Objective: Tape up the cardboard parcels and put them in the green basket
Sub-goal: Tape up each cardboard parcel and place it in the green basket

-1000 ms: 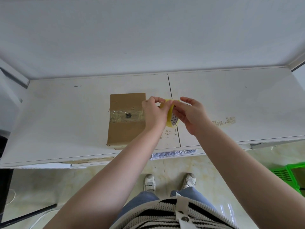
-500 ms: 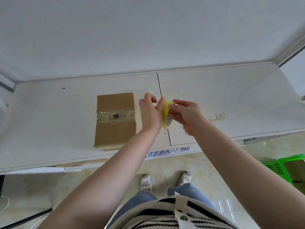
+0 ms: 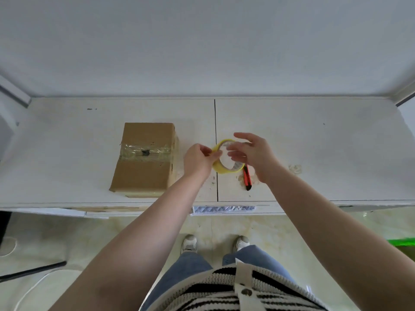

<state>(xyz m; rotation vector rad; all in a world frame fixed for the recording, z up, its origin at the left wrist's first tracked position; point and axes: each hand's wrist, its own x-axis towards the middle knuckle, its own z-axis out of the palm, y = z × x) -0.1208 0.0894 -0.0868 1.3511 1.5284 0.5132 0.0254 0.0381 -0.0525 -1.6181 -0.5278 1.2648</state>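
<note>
A brown cardboard parcel (image 3: 143, 176) lies on the white table (image 3: 314, 142), left of centre, with a band of clear tape across its top. Just right of it my left hand (image 3: 197, 160) pinches the left rim of a yellow tape roll (image 3: 221, 169), held tilted above the table. My right hand (image 3: 258, 158) hovers at the roll's right side with fingers spread and blurred, and hides part of the rim. A corner of the green basket (image 3: 402, 242) shows on the floor at the far right.
A red and black utility knife (image 3: 247, 179) lies on the table under my right hand. Tape scraps mark the table to the right. The table's front edge runs just below the parcel. A black bar and a white cable lie on the floor at left.
The roll has turned from edge-on to show its open ring. My right hand has loosened from the roll and spread its fingers. The red knife has come into sight.
</note>
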